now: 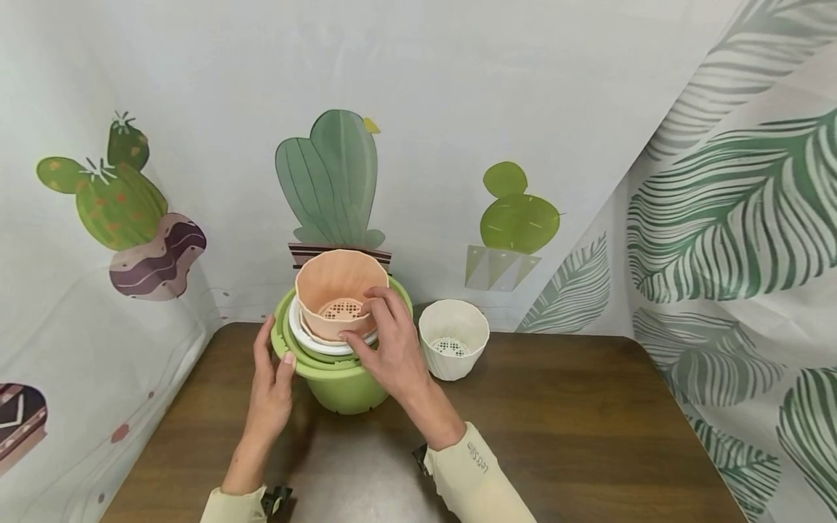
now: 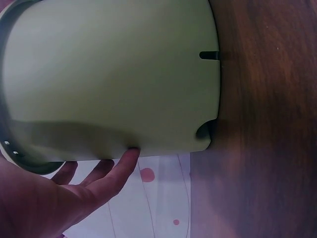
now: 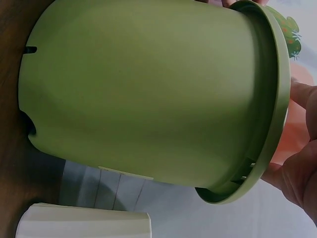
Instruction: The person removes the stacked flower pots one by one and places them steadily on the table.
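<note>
A large green pot [image 1: 335,381] stands on the brown table [image 1: 556,436] with a white pot [image 1: 314,344] nested in it. A peach pot [image 1: 336,287] with a mesh bottom sits tilted in the white one. My right hand [image 1: 373,319] grips the peach pot's near rim, thumb outside and fingers over the edge. My left hand [image 1: 273,357] holds the green pot's left rim, thumb on top. In the left wrist view the green pot [image 2: 114,74] fills the frame with my fingers [image 2: 104,176] along its wall. The right wrist view shows the green pot [image 3: 148,94] from the side.
A small white ribbed pot [image 1: 453,338] stands just right of the green pot, also seen in the right wrist view [image 3: 84,223]. Cactus-print cloth [image 1: 163,240] hangs behind and to the left, and leaf-print cloth [image 1: 732,218] hangs to the right.
</note>
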Tool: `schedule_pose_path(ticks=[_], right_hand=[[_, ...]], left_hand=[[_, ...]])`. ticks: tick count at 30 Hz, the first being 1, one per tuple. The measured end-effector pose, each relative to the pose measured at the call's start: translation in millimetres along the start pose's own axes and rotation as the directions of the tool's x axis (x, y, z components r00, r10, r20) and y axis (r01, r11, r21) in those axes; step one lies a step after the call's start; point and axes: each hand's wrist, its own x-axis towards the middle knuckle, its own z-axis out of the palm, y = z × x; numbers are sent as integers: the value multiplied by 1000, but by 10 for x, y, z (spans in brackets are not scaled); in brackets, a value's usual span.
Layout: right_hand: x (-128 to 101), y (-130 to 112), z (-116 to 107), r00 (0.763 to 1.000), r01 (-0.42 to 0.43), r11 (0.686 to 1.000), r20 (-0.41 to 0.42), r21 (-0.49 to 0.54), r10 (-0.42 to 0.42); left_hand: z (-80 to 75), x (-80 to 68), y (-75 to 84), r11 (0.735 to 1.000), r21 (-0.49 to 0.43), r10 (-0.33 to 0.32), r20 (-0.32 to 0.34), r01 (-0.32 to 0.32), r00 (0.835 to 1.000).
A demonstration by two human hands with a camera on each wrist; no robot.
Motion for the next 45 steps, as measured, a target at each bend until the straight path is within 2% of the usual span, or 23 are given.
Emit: schedule_pose_path(ticks=[12,30,38,45], right_hand=[[42,-3,-35,999,31,998,-39,57,-29],[99,-58,-128,997,42,996,-65,78,-37],[108,-92,-180,997,42,995,-73,93,-35],[113,-131,-240,992,50,992,-118,117,-36]], left_hand=[[3,-3,14,1000,-8,3,-2,-4,1000],[6,4,-3,1000,-24,-12,11,13,1000],[11,6,0,1000,-27,8,9,-8,1000],[9,9,-7,1000,-24,17,9,-17,1000]])
